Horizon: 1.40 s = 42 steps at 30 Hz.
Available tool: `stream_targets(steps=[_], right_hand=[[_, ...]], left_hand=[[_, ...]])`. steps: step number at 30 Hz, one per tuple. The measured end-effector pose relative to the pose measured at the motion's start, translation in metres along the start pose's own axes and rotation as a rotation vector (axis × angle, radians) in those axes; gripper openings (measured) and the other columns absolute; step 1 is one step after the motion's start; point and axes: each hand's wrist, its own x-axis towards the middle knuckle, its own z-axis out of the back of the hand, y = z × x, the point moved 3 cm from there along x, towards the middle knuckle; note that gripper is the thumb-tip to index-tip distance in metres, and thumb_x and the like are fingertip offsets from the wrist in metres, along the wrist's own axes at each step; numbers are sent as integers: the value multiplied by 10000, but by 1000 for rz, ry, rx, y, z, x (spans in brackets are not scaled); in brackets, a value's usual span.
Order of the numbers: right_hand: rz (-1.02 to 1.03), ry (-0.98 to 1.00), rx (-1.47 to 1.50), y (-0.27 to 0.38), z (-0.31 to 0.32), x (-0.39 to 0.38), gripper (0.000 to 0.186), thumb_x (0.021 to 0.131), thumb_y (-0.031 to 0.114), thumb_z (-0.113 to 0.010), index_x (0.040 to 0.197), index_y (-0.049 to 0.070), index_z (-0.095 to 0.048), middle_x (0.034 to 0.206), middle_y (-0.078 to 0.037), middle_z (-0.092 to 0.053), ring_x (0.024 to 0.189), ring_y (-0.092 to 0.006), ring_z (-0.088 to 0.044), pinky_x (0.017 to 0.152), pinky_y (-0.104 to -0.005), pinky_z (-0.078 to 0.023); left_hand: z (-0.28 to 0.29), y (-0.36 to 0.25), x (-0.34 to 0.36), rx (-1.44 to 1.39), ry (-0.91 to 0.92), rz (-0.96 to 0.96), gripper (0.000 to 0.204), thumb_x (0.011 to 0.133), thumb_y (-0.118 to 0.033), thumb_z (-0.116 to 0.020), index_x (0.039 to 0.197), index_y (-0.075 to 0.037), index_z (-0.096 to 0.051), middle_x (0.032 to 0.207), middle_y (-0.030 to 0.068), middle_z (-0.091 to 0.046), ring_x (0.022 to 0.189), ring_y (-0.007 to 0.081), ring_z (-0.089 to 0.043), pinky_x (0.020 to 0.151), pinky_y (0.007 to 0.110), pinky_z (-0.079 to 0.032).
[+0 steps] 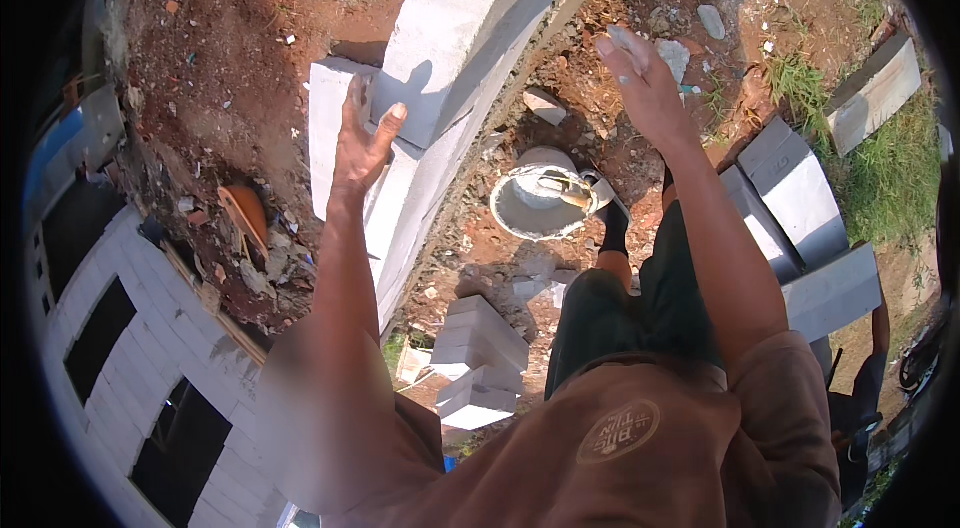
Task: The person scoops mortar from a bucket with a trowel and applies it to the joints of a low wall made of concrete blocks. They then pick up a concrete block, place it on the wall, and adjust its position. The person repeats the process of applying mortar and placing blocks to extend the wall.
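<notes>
My left hand is raised over the low wall of pale blocks, thumb and fingers apart. Its shadow falls on the end of a large pale block lying on top of that wall; whether the fingertips touch the wall I cannot tell. To the right, my right hand hangs above the rubble, fingers stretched out, palm dusted pale, holding nothing. Between my arms, near my feet, stands a bucket smeared with grey mortar. A handled tool rests at its right side, partly hard to make out.
Behind the bucket lies loose rubble. Several spare blocks are stacked nearer me, others at the right. A person is beside a block at the lower right. An orange piece lies on red soil left of the wall.
</notes>
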Motion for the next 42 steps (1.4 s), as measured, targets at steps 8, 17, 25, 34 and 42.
stream_targets(steps=[8,17,25,34,42], right_hand=[[76,137,-60,45,-82,96,504,827,281,-645,1258,77,-484,1137,-135,-602,1042,-203,-564,898,-333,-444],[125,204,-38,66,-89,84,338,841,214,-624,1126,36,-592,1003,-101,-662,918,-194,-613,815,-333,-481],[183,70,-388,61,-83,94,470,829,349,-624,1196,62,-560,1120,-162,-623,1063,-295,-575,912,-370,-435],[181,1,-207,57,-88,98,428,827,285,-643,1161,27,-576,1089,-147,-633,1036,-266,-582,900,-362,-438],[247,122,-100,63,-87,86,323,838,177,-628,1124,30,-597,1009,-91,-660,943,-187,-598,836,-317,-458]], left_hand=[[-26,-16,-17,522,-32,-24,1213,554,-518,-813,1453,-98,-114,1420,260,-248,1316,376,-288,1090,498,-217],[-35,-3,-15,622,-100,-94,1169,570,-354,-833,1449,-76,-114,1352,249,-309,1236,389,-368,1029,502,-295],[-37,-7,-16,643,-98,-72,1151,583,-355,-822,1449,-76,-117,1369,266,-286,1244,400,-355,1034,492,-285],[-28,-5,-15,660,-58,-54,1106,656,-638,-673,1451,-81,-144,1434,245,-232,1318,384,-277,1054,551,-213],[-18,35,-7,366,-162,2,750,869,-630,-392,1382,-83,-361,1280,220,-491,1252,350,-414,1051,593,-148]])
